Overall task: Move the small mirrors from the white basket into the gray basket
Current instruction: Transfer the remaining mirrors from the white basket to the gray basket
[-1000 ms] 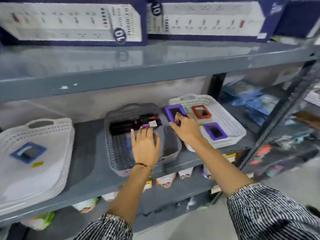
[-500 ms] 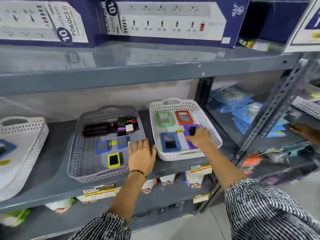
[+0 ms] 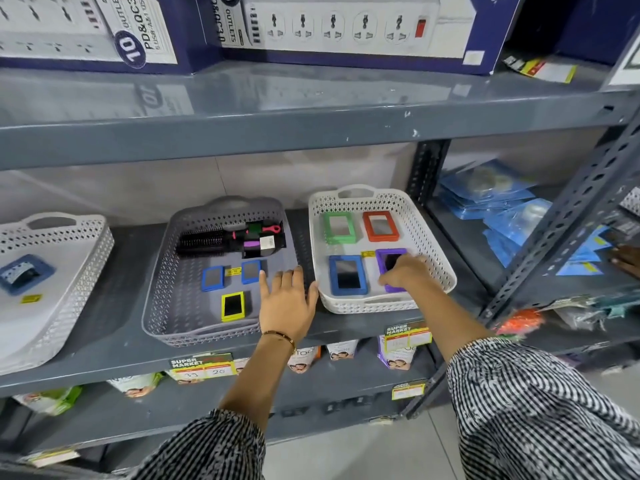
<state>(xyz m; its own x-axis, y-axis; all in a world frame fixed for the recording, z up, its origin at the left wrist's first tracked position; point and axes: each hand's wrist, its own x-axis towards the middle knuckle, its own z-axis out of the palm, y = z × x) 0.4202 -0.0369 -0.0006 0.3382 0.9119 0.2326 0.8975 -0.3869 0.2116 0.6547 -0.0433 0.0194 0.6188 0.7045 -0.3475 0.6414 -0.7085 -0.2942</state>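
Observation:
The gray basket (image 3: 162, 271) sits mid-shelf and holds two small blue mirrors (image 3: 213, 278), a yellow mirror (image 3: 232, 305) and a black hairbrush (image 3: 204, 242). Right beside it, the white basket (image 3: 433, 237) holds a green mirror (image 3: 339, 227), a red mirror (image 3: 380, 225), a larger blue mirror (image 3: 347, 274) and a purple mirror (image 3: 390, 259). My right hand (image 3: 403, 271) is inside the white basket, fingers curled over the purple mirror's lower half. My left hand (image 3: 287, 303) lies open on the gray basket's right front corner, holding nothing.
A second white basket (image 3: 52, 271) at the left holds a blue-framed mirror (image 3: 24, 273). The upper shelf (image 3: 311, 133) overhangs the baskets and carries power-strip boxes (image 3: 346, 26). A slanted metal post (image 3: 568, 220) stands to the right, and another person's hand (image 3: 627, 259) is beyond it.
My right hand carried the purple mirror from near the gray basket's right edge down into the white basket's front right. My left hand slid to the gray basket's right front corner. The view swung.

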